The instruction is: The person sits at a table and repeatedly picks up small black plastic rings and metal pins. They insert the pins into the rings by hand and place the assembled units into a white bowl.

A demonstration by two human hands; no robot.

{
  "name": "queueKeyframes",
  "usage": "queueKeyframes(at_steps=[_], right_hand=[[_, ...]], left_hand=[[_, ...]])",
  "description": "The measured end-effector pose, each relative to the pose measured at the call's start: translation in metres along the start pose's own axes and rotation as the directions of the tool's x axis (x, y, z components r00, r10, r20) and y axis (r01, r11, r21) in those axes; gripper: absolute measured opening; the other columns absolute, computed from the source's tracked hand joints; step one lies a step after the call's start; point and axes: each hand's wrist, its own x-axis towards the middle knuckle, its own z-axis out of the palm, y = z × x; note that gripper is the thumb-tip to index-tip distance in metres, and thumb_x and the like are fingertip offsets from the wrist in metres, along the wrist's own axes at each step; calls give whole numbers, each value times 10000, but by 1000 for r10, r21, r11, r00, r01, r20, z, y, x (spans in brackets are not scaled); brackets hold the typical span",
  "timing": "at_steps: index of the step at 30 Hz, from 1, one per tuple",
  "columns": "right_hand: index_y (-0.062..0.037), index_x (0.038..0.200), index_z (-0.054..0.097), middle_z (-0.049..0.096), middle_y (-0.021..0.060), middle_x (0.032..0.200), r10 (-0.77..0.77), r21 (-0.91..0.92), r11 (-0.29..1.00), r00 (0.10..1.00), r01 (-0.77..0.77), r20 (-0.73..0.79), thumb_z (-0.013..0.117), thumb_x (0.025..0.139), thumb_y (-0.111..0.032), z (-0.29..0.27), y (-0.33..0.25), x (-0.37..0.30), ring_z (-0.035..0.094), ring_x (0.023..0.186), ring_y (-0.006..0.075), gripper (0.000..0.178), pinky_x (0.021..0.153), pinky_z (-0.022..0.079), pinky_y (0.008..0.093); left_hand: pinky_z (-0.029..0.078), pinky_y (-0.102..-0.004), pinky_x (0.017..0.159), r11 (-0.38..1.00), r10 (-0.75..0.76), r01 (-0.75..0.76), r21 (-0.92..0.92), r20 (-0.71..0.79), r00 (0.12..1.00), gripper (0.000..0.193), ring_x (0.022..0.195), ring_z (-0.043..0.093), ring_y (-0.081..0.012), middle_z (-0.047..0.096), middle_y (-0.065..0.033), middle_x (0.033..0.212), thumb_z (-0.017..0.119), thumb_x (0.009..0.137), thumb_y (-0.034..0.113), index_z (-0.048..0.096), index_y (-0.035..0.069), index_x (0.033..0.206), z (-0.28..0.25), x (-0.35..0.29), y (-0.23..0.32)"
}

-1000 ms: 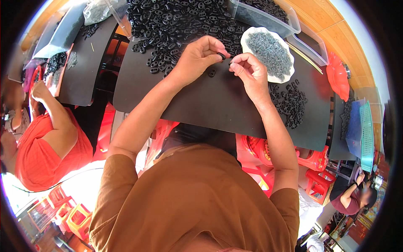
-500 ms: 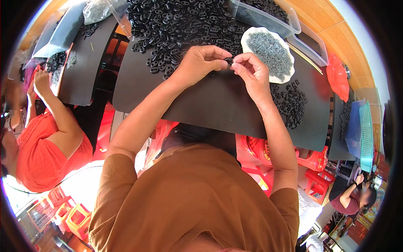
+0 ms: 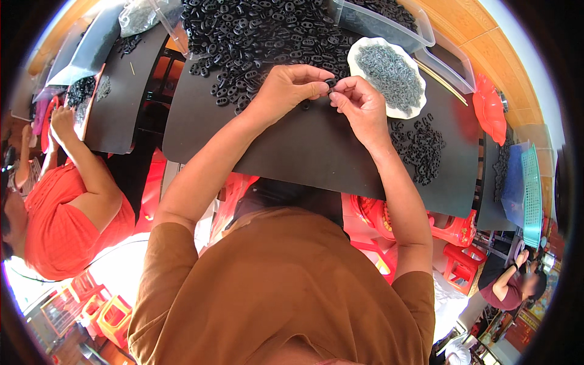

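Note:
Over the dark table (image 3: pixel 292 155), my left hand (image 3: pixel 287 88) pinches a small black two-holed plastic piece (image 3: pixel 330 82) between thumb and fingertips. My right hand (image 3: pixel 364 106) meets it from the other side, thumb and forefinger pressed together at the piece's lower edge; anything tiny between those fingertips is too small to make out. Beyond my hands spreads a big heap of like black two-holed pieces (image 3: pixel 261 36). A white scalloped dish (image 3: pixel 398 112) full of small greyish see-through parts stands beside my right hand. One loose black piece (image 3: pixel 305 105) lies below my left fingers.
Right of my right forearm lies a smaller pile of black pieces (image 3: pixel 421 149). Clear plastic bins (image 3: pixel 389 27) stand at the back, near a red dish (image 3: pixel 488 109). Another person in red (image 3: pixel 79 213) works at a table on the left. Red stools (image 3: pixel 462 264) stand below.
My right fingertips have shifted slightly left and down against the black piece. The piece now shows more openly in my left fingers. The person on the left has moved their hands a little.

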Motion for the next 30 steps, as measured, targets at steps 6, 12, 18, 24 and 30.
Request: queueKeyframes(at_steps=[6, 12, 18, 24, 30], right_hand=[[-45, 940, 590, 668, 6, 807, -31, 15, 999, 999, 32, -40, 709, 839, 13, 3, -1, 0, 630, 701, 53, 166, 613, 485, 197], [-38, 936, 572, 664, 12, 809, -31, -26, 999, 998, 30, -45, 707, 839, 18, 3, 0, -1, 641, 705, 61, 176, 613, 498, 202], [-23, 925, 564, 658, 25, 807, -30, 4, 1000, 997, 31, -66, 698, 844, 32, 5, -1, -1, 661, 703, 73, 165, 622, 517, 208], [-16, 929, 560, 639, 16, 794, 18, 21, 1000, 1000, -17, -24, 675, 857, 55, 5, 0, -2, 677, 747, 87, 153, 654, 542, 217], [-26, 940, 569, 666, 34, 797, -5, -1, 1000, 1000, 5, -5, 695, 832, 56, 6, 4, 0, 683, 783, 113, 185, 660, 546, 239]], left_hand=[[501, -204, 724, 999, -28, 28, 17, -2, 1000, 238, 771, 594, -61, 692, -6, 876, 713, 879, 94, 710, 15, 1103, 0, 0, 2], [502, -199, 727, 996, -27, 27, 89, -8, 1000, 245, 771, 598, -55, 705, -13, 867, 723, 871, 109, 714, 12, 1095, 0, -1, 4], [513, -203, 701, 987, -18, 23, 159, -34, 999, 219, 787, 648, -64, 722, -40, 881, 714, 869, 99, 713, 0, 1065, 2, -2, 6], [537, -237, 716, 968, 41, -34, 247, -23, 999, 203, 795, 684, -94, 738, -71, 859, 703, 850, 88, 718, -5, 1030, 2, -3, 3], [545, -234, 721, 926, 132, -123, 356, -2, 991, 172, 782, 679, -88, 728, -49, 856, 701, 858, 65, 711, -6, 1014, 6, -6, 5]])
